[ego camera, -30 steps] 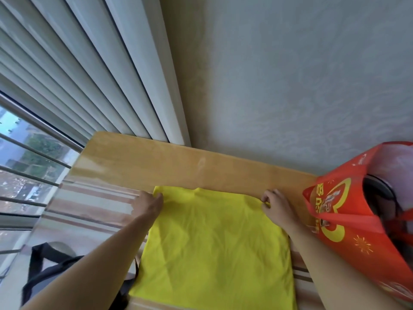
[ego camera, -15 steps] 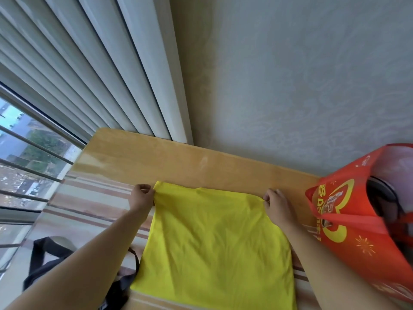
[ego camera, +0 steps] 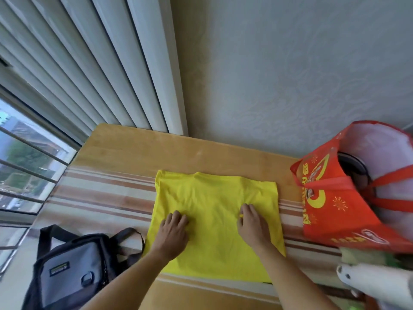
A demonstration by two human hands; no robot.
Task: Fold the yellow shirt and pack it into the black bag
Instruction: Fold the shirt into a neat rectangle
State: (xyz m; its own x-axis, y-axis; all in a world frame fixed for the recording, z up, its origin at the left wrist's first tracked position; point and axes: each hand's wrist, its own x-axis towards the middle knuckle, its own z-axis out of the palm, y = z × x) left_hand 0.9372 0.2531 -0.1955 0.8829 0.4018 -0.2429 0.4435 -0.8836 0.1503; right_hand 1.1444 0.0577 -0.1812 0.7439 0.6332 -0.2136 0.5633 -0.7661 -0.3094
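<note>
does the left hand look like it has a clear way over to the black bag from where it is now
Probably yes. The left hand lies flat on the folded yellow cotton shirt, holding nothing. The black and grey fabric bag sits just beyond the shirt's left edge on the same striped table covering, with nothing between them.

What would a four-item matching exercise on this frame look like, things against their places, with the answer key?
Things:
1. yellow shirt
2. black bag
3. red bag
4. left hand

Places:
A. standing at the table's right end, mouth open
B. lying on the table's near left corner, beside the shirt
C. spread flat in the middle of the table
D. pressed palm-down on the shirt's left half

Pairs: 1-C, 2-B, 3-A, 4-D
</note>
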